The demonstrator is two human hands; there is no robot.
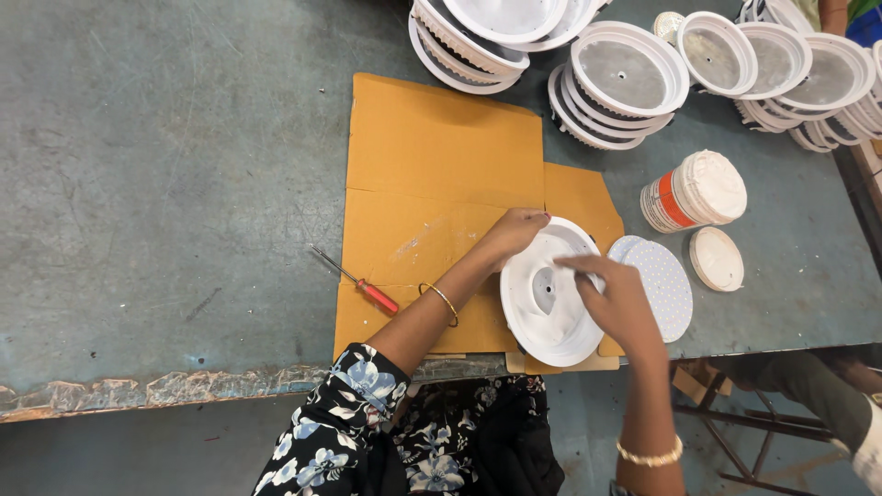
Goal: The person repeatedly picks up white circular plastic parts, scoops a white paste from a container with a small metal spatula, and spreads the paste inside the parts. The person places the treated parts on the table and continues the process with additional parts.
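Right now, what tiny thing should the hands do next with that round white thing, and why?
Probably slide the right hand fingertips further around the inside of the white round housing, while the left hand steadies its rim: the fingers already press a white lining there, and the screwdriver lies unused.

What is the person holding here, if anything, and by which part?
A round white housing. The left hand grips its far rim; the right hand rests on its right side, fingers reaching into the bowl. The screwdriver lies unheld.

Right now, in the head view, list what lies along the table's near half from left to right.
Red-handled screwdriver → left hand → white round housing → right hand → dotted white disc → small round lid.
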